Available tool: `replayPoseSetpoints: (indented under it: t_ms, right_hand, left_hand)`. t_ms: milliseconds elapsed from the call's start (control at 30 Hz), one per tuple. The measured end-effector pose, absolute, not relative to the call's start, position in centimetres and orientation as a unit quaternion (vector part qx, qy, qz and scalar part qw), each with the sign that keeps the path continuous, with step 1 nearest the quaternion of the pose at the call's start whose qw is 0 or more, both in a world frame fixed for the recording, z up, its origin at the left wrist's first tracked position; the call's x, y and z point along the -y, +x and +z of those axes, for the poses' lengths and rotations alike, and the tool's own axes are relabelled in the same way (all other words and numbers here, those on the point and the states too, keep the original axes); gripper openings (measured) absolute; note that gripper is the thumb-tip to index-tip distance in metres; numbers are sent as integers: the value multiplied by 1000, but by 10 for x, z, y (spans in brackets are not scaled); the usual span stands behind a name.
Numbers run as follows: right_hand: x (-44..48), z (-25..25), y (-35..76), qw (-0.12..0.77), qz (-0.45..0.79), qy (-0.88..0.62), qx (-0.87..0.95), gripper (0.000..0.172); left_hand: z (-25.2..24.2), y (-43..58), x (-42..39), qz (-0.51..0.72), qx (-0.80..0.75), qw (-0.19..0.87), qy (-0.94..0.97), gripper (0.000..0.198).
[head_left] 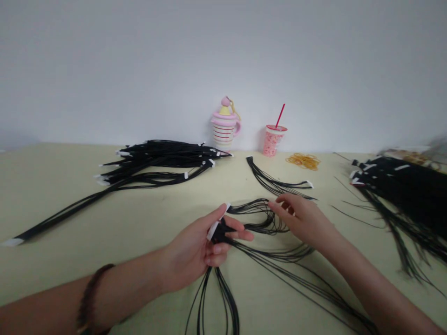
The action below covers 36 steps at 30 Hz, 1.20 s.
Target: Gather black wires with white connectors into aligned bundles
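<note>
In the head view, my left hand (197,246) is closed around the connector end of a black wire harness (220,232). A white connector (213,231) shows at its fingers, and a second white connector (227,208) sticks out by the thumb. Thin black wires (258,228) loop from there to the right, and more hang down below the palm. My right hand (300,216) is at the far bend of the loop, thumb and index finger pinched on the wires. Its other fingers are curled and partly hidden.
A pile of black harnesses (164,156) lies at the back left, another (412,186) at the right. One harness (268,181) lies behind my hands. A striped mug (223,130), a pink cup (274,140) with a straw and yellow rubber bands (303,161) are near the wall.
</note>
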State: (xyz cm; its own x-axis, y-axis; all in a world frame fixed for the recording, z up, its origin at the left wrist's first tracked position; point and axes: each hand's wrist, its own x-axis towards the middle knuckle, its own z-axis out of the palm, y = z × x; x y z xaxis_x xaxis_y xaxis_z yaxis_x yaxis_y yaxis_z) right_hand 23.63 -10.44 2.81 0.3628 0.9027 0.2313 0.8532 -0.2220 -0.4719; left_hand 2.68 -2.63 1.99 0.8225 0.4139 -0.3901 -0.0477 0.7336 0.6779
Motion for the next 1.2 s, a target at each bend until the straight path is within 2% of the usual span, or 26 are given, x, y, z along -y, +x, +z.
replayPoseSetpoints:
  t_ms: [67, 100, 167, 333, 500, 800, 1200]
  right_hand:
    - [110, 32, 224, 326, -68, -752, 569, 26]
    - [114, 35, 216, 350, -85, -730, 581, 23]
    - [122, 42, 200, 355, -26, -684, 637, 26]
    - [127, 42, 178, 270, 103, -620, 730, 21]
    - [120, 30, 178, 310, 179, -585, 727, 25]
    - [119, 25, 171, 352, 178, -617, 681, 13]
    - [124, 29, 177, 334, 137, -594, 719, 17]
  left_hand:
    - [20, 27, 26, 127, -268, 891, 343, 36]
    - [19, 27, 26, 127, -270, 890, 345, 36]
    - [18, 28, 26, 132, -274, 886, 351, 37]
    - [16, 29, 26, 141, -270, 878, 368, 37]
    - [16, 28, 26, 143, -255, 878, 378, 38]
    - [14, 28, 25, 141, -250, 876, 388, 39]
    - [14, 27, 26, 149, -257, 871, 393, 38]
